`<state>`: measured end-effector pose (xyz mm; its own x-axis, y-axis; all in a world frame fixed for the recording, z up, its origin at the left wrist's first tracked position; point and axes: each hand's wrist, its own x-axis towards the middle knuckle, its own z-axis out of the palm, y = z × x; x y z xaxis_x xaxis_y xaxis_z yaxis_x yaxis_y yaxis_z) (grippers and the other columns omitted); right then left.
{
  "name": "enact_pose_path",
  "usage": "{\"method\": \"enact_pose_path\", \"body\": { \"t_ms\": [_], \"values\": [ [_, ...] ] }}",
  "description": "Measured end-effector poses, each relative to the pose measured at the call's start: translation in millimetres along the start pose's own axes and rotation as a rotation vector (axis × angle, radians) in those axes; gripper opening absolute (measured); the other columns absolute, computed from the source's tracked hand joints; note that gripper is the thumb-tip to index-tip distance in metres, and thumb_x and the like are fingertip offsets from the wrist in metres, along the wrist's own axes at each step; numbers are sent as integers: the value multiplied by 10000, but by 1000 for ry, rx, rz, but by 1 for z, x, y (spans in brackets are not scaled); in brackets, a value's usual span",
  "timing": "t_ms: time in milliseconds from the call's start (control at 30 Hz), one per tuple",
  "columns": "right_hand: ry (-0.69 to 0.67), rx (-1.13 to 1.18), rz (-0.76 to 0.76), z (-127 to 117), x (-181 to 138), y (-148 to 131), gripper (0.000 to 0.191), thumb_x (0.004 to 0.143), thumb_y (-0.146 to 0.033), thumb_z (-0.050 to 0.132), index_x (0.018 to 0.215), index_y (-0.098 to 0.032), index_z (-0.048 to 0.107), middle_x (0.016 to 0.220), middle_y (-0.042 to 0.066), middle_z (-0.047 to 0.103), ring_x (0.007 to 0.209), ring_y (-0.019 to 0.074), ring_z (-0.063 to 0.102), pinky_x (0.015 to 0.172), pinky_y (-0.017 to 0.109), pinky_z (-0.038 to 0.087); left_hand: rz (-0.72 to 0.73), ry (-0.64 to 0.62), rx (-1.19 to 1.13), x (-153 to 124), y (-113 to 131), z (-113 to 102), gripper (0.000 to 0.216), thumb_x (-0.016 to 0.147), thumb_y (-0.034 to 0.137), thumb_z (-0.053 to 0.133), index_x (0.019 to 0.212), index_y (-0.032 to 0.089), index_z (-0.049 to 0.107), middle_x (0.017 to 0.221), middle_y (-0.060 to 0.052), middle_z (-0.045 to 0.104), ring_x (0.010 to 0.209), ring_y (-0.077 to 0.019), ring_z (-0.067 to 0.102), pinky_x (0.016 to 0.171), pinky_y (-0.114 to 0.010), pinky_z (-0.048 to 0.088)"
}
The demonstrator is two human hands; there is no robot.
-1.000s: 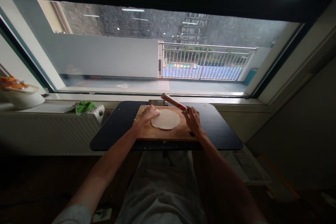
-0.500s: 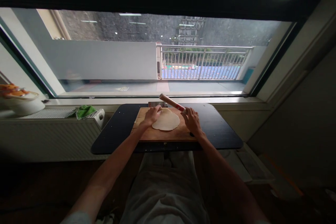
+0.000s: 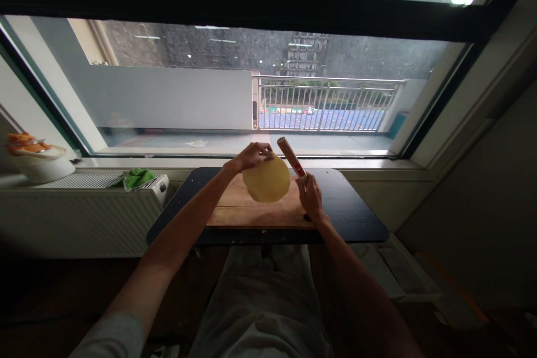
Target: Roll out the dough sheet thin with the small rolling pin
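Note:
A thin, roughly round sheet of dough (image 3: 267, 181) hangs from my left hand (image 3: 254, 155), whose fingers pinch its upper edge. Light from the window shines through it, so it looks yellow. Behind and below the sheet lies a wooden cutting board (image 3: 247, 217). My right hand (image 3: 311, 194) is wrapped round the lower end of a rolling pin (image 3: 292, 158), to the right of the dough. The pin tilts up and to the left, with a red label near my fingers.
The board rests on a dark table (image 3: 348, 212) with rounded corners, under a wide window. On the left, a green cloth (image 3: 138, 178) lies on a white radiator (image 3: 96, 212). A pale container (image 3: 44, 165) with something orange on it stands behind.
My left hand has lifted the dough off the board, up and toward the window. My right hand has swung the rolling pin more upright.

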<state>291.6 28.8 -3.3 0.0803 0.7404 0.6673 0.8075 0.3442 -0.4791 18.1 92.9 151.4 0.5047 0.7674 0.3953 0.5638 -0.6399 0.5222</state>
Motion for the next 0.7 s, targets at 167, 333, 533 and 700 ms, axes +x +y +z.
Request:
{"method": "enact_pose_path", "body": {
  "t_ms": [167, 333, 533, 700],
  "values": [
    [-48, 27, -55, -3, -1, -3, 378, 1177, -464, 423, 1368, -222, 642, 1193, 140, 776, 1035, 327, 737, 889, 423, 576, -285, -42, 241, -13, -52, 37, 430, 937, 347, 772, 1328, 169, 760, 1350, -165, 793, 1221, -289, 749, 1059, -370, 586],
    [-211, -50, -195, -9, -2, -14, 337, 1165, -430, 531, 1404, -236, 669, 1237, 130, 793, 1111, 318, 732, 925, 397, 563, -431, 7, 271, -73, -92, 56, 297, 995, 373, 677, 1225, 217, 783, 1369, -133, 774, 1319, -278, 686, 1191, -407, 520],
    [-546, -204, -350, -8, 10, -26, 352, 1179, -482, 602, 1440, -260, 682, 1327, 93, 810, 1056, 270, 775, 887, 323, 498, -552, 353, -331, -87, -108, 32, 617, 1126, 614, 334, 1201, 164, 750, 1256, -156, 810, 1207, -302, 752, 1022, -424, 623],
    [-628, -298, -464, -2, 34, -24, 348, 1186, -477, 607, 1414, -235, 709, 1387, 122, 782, 1258, 285, 708, 952, 322, 495, -389, 95, 167, -79, -108, 45, 476, 1149, 415, 349, 1236, 203, 766, 1362, -139, 802, 1334, -275, 719, 1184, -386, 545]
  ]
}}
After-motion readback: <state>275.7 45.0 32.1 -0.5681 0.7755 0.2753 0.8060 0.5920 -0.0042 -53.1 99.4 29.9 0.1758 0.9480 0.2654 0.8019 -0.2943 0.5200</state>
